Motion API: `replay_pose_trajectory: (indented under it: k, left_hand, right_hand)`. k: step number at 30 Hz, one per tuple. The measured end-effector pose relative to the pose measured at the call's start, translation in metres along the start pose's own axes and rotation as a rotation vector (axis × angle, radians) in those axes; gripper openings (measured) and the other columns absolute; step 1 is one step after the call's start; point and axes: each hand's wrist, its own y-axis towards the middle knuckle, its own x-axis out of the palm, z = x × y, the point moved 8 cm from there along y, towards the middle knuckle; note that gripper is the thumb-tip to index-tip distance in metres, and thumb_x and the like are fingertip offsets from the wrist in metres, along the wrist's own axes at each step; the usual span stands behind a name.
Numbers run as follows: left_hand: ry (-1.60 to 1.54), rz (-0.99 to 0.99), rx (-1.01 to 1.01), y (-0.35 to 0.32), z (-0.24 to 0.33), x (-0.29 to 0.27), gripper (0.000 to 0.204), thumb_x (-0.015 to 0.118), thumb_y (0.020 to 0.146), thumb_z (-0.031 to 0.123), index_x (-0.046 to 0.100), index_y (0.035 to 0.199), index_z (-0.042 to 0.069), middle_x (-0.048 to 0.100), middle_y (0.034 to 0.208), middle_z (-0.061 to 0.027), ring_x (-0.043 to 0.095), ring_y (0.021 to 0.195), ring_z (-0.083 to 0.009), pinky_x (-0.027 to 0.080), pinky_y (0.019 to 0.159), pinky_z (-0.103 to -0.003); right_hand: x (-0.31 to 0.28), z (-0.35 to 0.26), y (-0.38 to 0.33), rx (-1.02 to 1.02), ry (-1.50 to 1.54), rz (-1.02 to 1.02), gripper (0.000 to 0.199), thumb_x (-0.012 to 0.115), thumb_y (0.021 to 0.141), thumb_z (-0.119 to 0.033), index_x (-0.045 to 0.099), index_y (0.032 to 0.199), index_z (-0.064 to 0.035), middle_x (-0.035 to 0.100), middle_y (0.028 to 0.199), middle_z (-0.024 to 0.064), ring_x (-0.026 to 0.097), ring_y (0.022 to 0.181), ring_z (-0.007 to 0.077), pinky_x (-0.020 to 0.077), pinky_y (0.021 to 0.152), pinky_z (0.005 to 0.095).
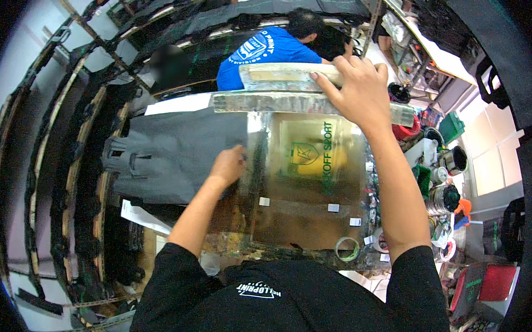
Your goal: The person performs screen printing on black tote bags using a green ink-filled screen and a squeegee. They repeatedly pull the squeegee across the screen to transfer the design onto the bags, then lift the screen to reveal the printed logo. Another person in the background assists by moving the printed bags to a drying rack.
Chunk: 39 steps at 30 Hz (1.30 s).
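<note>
**Reader:** Beginning at the left, what is the view showing?

**Author:** Racks (pixel 61 227) are curving along the rim. Beside them, a dark grey cloth (pixel 180 153) is lying flat; its long axis is running left to right, its slitted, strap-like end is pointing left, and its other end is facing the screen.

**Reader:** And the left hand (pixel 226 166)?

**Author:** It is reaching to the cloth's right end, just beside the screen's left side. Its fingers are curling narrowly; whether they are gripping anything, I cannot tell.

**Reader:** How is the screen (pixel 311 209) lying?

**Author:** It is occupying the middle, before the person's torso. Its far bar (pixel 286 102) is running left to right, the right end slanting slightly nearer the person. The green lettering (pixel 328 153) on it is running from near to far, across the line of that bar.

**Reader:** What is showing beyond?

**Author:** The squeegee (pixel 282 77) is lying along the far bar, its long axis roughly parallel; one end is pointing left. Whether the two are touching, I cannot tell. Behind it, a co-worker in a blue shirt (pixel 230 71) is bending.

**Reader:** And toward the right?

**Author:** A tape roll (pixel 337 250) is lying at the screen's near edge. The right hand (pixel 362 90) is closing around the squeegee's right end, its thumb pressing the near face. Farther right, cans (pixel 443 199) are standing below a green container (pixel 452 126).
</note>
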Motion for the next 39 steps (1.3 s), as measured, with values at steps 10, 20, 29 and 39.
replay_pose_trajectory:
  k: [10,20,29,39]
  left_hand:
    - [0.218,0.026,0.242,-0.052,0.128,0.196,0.051,0.051,0.110,0.044,0.055,0.154,0.017,0.052,0.158,-0.0192,0.044,0.147,-0.0463,0.030,0.118,-0.069]
    - [0.177,-0.090,0.390,0.001,0.156,0.246,0.060,0.044,0.110,0.049,0.043,0.164,0.024,0.027,0.176,-0.0100,0.017,0.163,-0.0443,0.006,0.124,-0.077]
    - [0.117,-0.060,0.485,-0.020,0.192,0.265,0.062,0.051,0.107,0.049,0.045,0.163,0.023,0.030,0.175,-0.0104,0.021,0.161,-0.0433,0.009,0.125,-0.075]
    - [0.109,-0.027,0.461,-0.047,0.183,0.253,0.065,0.050,0.107,0.053,0.046,0.162,0.020,0.032,0.172,-0.0167,0.021,0.160,-0.0451,0.007,0.125,-0.075]
  right_hand:
    - [0.007,0.007,-0.003,-0.051,-0.052,-0.029,0.056,0.063,0.094,-0.064,0.074,0.094,-0.0097,0.070,0.090,0.0129,0.067,0.093,0.0311,0.0409,0.088,0.0510]
    - [0.014,0.010,0.022,-0.072,-0.140,-0.008,0.055,0.062,0.096,-0.065,0.079,0.104,-0.0129,0.075,0.095,0.0102,0.070,0.095,0.0292,0.0411,0.084,0.0477]
    - [0.000,0.005,0.025,-0.019,0.035,-0.049,0.047,0.068,0.094,-0.051,0.066,0.088,-0.0050,0.067,0.085,0.0161,0.066,0.087,0.0367,0.0429,0.086,0.0501]
    - [0.012,0.008,0.017,-0.048,-0.125,-0.066,0.067,0.058,0.096,-0.072,0.078,0.111,-0.0089,0.074,0.098,0.0150,0.072,0.098,0.0332,0.0450,0.088,0.0569]
